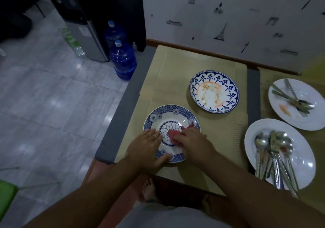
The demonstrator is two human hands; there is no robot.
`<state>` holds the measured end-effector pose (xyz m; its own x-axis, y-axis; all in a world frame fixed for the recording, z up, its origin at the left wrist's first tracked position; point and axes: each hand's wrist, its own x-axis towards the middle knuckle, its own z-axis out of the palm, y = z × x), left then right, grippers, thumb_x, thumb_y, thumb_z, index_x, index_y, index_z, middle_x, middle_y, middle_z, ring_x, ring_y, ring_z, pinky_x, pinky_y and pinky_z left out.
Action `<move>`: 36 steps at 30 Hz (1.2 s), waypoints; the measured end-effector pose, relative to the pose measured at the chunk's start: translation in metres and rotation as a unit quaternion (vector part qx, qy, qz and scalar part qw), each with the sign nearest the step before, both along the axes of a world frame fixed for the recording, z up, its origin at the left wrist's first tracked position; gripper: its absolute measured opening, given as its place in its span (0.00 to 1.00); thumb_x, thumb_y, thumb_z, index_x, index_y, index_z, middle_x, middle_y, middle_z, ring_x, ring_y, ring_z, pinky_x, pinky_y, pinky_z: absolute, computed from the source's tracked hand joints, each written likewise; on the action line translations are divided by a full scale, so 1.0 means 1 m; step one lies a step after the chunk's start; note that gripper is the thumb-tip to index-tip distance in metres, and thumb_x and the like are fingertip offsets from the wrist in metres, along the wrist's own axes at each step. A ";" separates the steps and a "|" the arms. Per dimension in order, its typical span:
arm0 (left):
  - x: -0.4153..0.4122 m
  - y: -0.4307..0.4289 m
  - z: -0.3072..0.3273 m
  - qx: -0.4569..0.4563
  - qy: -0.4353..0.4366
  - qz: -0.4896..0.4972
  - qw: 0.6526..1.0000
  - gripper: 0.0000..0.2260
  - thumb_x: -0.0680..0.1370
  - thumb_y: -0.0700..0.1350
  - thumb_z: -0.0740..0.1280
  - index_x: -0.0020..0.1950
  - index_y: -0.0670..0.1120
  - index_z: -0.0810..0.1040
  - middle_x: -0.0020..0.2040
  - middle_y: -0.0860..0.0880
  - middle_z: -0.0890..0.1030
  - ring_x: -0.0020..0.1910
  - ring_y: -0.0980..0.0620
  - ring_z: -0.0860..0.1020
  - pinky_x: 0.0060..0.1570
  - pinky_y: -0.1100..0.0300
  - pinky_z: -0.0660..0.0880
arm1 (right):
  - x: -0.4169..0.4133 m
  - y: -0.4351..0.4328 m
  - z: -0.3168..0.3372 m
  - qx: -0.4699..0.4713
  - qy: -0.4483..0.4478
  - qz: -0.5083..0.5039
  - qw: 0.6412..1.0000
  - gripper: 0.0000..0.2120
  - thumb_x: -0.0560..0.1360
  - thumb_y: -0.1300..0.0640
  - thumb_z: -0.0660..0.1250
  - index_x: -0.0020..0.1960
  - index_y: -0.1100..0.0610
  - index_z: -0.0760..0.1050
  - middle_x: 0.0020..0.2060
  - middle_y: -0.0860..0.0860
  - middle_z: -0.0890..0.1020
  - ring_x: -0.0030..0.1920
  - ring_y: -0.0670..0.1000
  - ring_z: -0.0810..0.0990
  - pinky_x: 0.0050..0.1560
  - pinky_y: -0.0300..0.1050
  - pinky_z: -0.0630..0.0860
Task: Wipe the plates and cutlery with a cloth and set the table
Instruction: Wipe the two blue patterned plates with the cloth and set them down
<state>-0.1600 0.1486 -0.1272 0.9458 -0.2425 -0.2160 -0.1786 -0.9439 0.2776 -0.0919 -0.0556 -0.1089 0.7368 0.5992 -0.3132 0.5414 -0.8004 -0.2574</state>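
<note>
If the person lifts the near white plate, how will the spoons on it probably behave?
The spoons look like smooth metal lying loose in a pile, so they may slide. Their handles overhang the near rim of the white plate, so tilting it that way could spill them.

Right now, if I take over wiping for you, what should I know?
Left hand lies flat on the rim of the near blue plate. Right hand grips the red cloth on its middle; no stains show there.
Still to do: the stained blue plate behind, the smeared white plate, the cutlery on both white plates, then setting the table.
</note>
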 end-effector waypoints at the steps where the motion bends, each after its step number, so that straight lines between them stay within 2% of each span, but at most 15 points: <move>1: 0.003 -0.002 0.002 -0.008 0.000 0.004 1.000 0.43 0.75 0.73 0.49 0.78 0.43 0.65 0.77 0.45 0.67 0.78 0.48 0.61 0.78 0.53 0.53 | 0.002 0.001 -0.001 -0.001 0.002 0.001 1.000 0.20 0.77 0.54 0.66 0.68 0.46 0.73 0.65 0.52 0.75 0.67 0.57 0.67 0.62 0.57 0.72; 5: 0.030 -0.018 0.014 -0.035 -0.056 -0.012 0.998 0.33 0.78 0.64 0.55 0.74 0.42 0.71 0.72 0.43 0.74 0.74 0.45 0.69 0.75 0.53 0.56 | 0.012 -0.005 0.003 0.070 -0.001 -0.025 0.997 0.17 0.75 0.51 0.64 0.63 0.46 0.76 0.50 0.53 0.79 0.53 0.57 0.75 0.50 0.51 0.76; 7: 0.053 -0.030 0.022 -0.053 -0.080 -0.023 0.995 0.30 0.79 0.60 0.57 0.72 0.40 0.73 0.71 0.42 0.75 0.73 0.44 0.71 0.74 0.52 0.61 | 0.022 -0.013 0.010 0.104 -0.025 -0.062 0.992 0.19 0.74 0.51 0.63 0.64 0.46 0.76 0.47 0.52 0.80 0.48 0.57 0.77 0.47 0.50 0.76; 10: 0.089 -0.052 0.040 -0.069 -0.100 -0.045 0.992 0.30 0.80 0.58 0.53 0.73 0.40 0.73 0.71 0.42 0.75 0.72 0.43 0.71 0.74 0.51 0.62 | 0.042 -0.031 0.026 0.145 -0.084 -0.133 0.977 0.19 0.75 0.56 0.66 0.66 0.48 0.76 0.49 0.53 0.82 0.49 0.56 0.77 0.47 0.51 0.76; 14: 0.134 -0.082 0.060 -0.077 -0.108 -0.043 0.990 0.24 0.82 0.52 0.57 0.74 0.42 0.70 0.72 0.41 0.74 0.72 0.42 0.71 0.73 0.50 0.63 | 0.078 -0.058 0.038 0.149 -0.120 -0.194 0.962 0.19 0.77 0.57 0.68 0.67 0.50 0.76 0.54 0.53 0.83 0.54 0.56 0.77 0.54 0.52 0.77; 17: 0.169 -0.097 0.052 -0.058 -0.045 0.022 0.997 0.25 0.82 0.54 0.57 0.77 0.46 0.65 0.77 0.46 0.68 0.76 0.47 0.65 0.74 0.51 0.62 | 0.106 -0.076 0.035 0.138 -0.122 -0.212 0.960 0.20 0.77 0.58 0.68 0.69 0.51 0.75 0.56 0.53 0.83 0.56 0.57 0.77 0.55 0.52 0.77; 19: 0.188 -0.103 0.041 -0.088 0.005 0.103 0.991 0.25 0.81 0.52 0.60 0.77 0.46 0.65 0.77 0.47 0.67 0.75 0.47 0.66 0.71 0.50 0.66 | 0.123 -0.086 0.032 0.136 -0.115 -0.215 0.960 0.21 0.77 0.60 0.69 0.69 0.52 0.75 0.55 0.55 0.82 0.56 0.58 0.76 0.53 0.52 0.77; 21: 0.202 -0.107 0.034 -0.121 0.032 0.180 0.976 0.24 0.79 0.51 0.63 0.74 0.47 0.68 0.73 0.47 0.72 0.69 0.46 0.73 0.66 0.49 0.74 | 0.135 -0.092 0.027 0.139 -0.110 -0.212 0.961 0.21 0.77 0.60 0.68 0.69 0.52 0.75 0.55 0.55 0.82 0.56 0.58 0.75 0.51 0.52 0.78; 23: 0.212 -0.109 0.028 -0.161 0.040 0.235 0.958 0.19 0.77 0.50 0.65 0.68 0.49 0.72 0.63 0.47 0.78 0.60 0.46 0.79 0.56 0.52 0.79 | 0.144 -0.096 0.022 0.140 -0.106 -0.206 0.963 0.19 0.78 0.59 0.68 0.68 0.52 0.75 0.56 0.55 0.82 0.57 0.57 0.75 0.51 0.51 0.78; 26: 0.224 -0.112 0.023 -0.220 0.064 0.284 0.931 0.15 0.77 0.43 0.65 0.64 0.46 0.74 0.56 0.46 0.82 0.54 0.48 0.80 0.45 0.60 0.77 | 0.156 -0.101 0.011 0.133 -0.092 -0.192 0.968 0.17 0.78 0.59 0.67 0.66 0.52 0.76 0.58 0.54 0.80 0.58 0.57 0.73 0.52 0.54 0.78; 29: 0.234 -0.113 0.022 -0.268 0.096 0.332 0.899 0.15 0.75 0.38 0.65 0.61 0.43 0.79 0.54 0.46 0.83 0.50 0.50 0.79 0.42 0.62 0.75 | 0.165 -0.105 0.003 0.127 -0.083 -0.182 0.972 0.19 0.76 0.61 0.69 0.67 0.52 0.76 0.58 0.53 0.80 0.59 0.57 0.72 0.54 0.56 0.78; 32: 0.247 -0.105 0.022 -0.339 0.154 0.388 0.843 0.15 0.71 0.35 0.65 0.57 0.41 0.82 0.50 0.43 0.85 0.48 0.46 0.82 0.46 0.53 0.82 | 0.172 -0.106 -0.001 0.126 -0.086 -0.172 0.973 0.22 0.73 0.62 0.73 0.66 0.52 0.77 0.58 0.53 0.80 0.59 0.57 0.73 0.52 0.57 0.78; 34: 0.250 -0.101 0.026 -0.380 0.195 0.410 0.806 0.15 0.74 0.32 0.65 0.59 0.41 0.81 0.47 0.45 0.84 0.45 0.45 0.83 0.42 0.53 0.83 | 0.174 -0.106 -0.002 0.124 -0.085 -0.165 0.975 0.25 0.71 0.62 0.74 0.67 0.52 0.77 0.59 0.54 0.80 0.59 0.58 0.73 0.52 0.58 0.78; 36: 0.249 -0.100 0.029 -0.403 0.228 0.411 0.786 0.15 0.76 0.32 0.64 0.61 0.43 0.78 0.47 0.45 0.84 0.45 0.45 0.84 0.37 0.53 0.83 | 0.174 -0.107 0.000 0.125 -0.083 -0.164 0.975 0.26 0.72 0.61 0.75 0.68 0.53 0.75 0.61 0.54 0.79 0.61 0.58 0.72 0.54 0.59 0.78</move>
